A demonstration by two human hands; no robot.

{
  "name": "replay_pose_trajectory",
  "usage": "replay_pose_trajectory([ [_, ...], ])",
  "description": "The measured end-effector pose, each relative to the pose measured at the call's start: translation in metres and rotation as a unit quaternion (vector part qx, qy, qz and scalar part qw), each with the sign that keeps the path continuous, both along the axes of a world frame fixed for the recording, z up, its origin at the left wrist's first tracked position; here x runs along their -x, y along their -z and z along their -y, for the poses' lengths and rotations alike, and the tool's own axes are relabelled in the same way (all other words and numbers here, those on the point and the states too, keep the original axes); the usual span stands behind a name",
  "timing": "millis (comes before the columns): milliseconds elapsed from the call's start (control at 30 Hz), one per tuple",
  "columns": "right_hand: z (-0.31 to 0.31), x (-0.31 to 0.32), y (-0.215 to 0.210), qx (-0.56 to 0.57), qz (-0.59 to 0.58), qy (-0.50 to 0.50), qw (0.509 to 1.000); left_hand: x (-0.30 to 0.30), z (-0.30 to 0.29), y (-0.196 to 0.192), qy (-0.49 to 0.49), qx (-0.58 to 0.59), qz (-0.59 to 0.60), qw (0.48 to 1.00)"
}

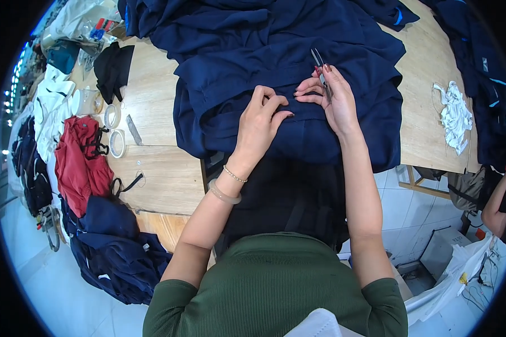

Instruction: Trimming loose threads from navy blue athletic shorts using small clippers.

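A navy blue garment (275,50) lies spread over the wooden table (152,168) and hangs over its near edge. My left hand (261,121) pinches a fold of this fabric, fingers bent, with a pale bangle and a thin bracelet on the wrist. My right hand (331,98) is just to its right and holds small metal thread snips (319,64), blades pointing away from me over the cloth. The two hands nearly touch at the fingertips.
Tape rolls (117,130) and a black cloth (112,67) lie on the table's left part. A red garment (81,160) and more navy garments (109,247) hang off the left edge. White scraps (454,115) lie at right. Another person's arm (495,208) shows far right.
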State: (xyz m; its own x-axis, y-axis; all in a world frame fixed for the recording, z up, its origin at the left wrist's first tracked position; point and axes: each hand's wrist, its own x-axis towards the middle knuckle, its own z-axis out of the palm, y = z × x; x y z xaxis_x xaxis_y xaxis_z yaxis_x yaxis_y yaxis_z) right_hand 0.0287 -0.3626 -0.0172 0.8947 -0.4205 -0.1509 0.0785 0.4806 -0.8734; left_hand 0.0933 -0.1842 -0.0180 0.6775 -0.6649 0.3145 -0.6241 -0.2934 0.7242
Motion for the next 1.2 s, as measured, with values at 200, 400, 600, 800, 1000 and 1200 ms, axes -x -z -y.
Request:
replay_pose_trajectory([
  [200,0.001,0.001,0.0,0.004,-0.005,0.004,1.0,0.003,0.006,-0.004,-0.017,-0.033,0.045,0.998],
  [400,0.0,0.001,-0.001,-0.01,0.001,0.001,1.0,-0.019,-0.001,-0.003,-0.002,0.063,-0.24,0.969],
  [600,0.004,0.002,0.0,-0.014,0.006,-0.006,1.0,-0.031,-0.015,-0.019,-0.109,0.281,-0.39,0.87],
  [800,0.004,0.002,-0.001,-0.008,0.004,-0.007,1.0,-0.014,-0.018,-0.027,-0.16,0.252,-0.18,0.937],
  [1000,0.003,0.002,-0.001,-0.018,0.001,-0.006,1.0,-0.003,-0.002,-0.021,0.025,0.027,0.059,0.998],
  [1200,0.003,0.002,0.0,-0.014,0.0,-0.008,1.0,-0.018,-0.004,0.001,0.057,0.019,0.122,0.991],
])
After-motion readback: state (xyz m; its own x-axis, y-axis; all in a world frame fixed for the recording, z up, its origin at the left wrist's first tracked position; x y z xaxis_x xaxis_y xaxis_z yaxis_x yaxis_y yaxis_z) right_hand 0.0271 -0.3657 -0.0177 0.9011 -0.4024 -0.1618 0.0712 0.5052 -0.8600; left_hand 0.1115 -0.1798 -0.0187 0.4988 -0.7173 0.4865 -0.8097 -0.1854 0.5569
